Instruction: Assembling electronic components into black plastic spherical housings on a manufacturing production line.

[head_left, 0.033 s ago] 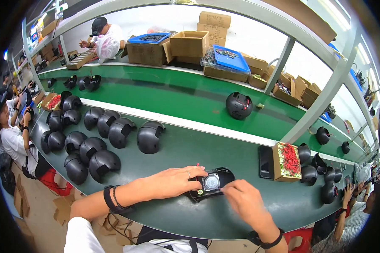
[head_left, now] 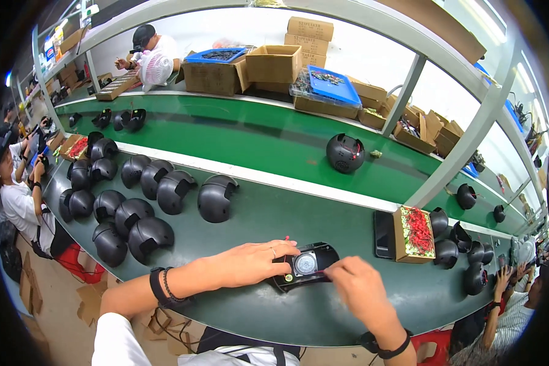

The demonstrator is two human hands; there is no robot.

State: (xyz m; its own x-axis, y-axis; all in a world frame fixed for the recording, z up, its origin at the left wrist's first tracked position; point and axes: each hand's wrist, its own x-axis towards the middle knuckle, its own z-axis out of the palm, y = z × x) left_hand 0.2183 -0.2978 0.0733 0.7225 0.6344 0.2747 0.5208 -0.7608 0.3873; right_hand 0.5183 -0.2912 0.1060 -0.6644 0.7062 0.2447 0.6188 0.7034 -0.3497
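A black curved panel (head_left: 308, 265) with a round silver speaker in its middle lies on the dark green bench (head_left: 274, 213) in front of me. My left hand (head_left: 250, 262) rests on the panel's left end, fingers over it, with a thin red wire tip showing above the fingertips. My right hand (head_left: 358, 291) touches the panel's right lower edge with its fingertips. A black band sits on each wrist.
Several black dome shells (head_left: 128, 210) are grouped at the left of the bench. A black round shell (head_left: 345, 152) sits on the green conveyor behind. A small box of red parts (head_left: 416, 233) stands to the right. Cardboard boxes and blue trays line the far shelf. Other people work at both sides.
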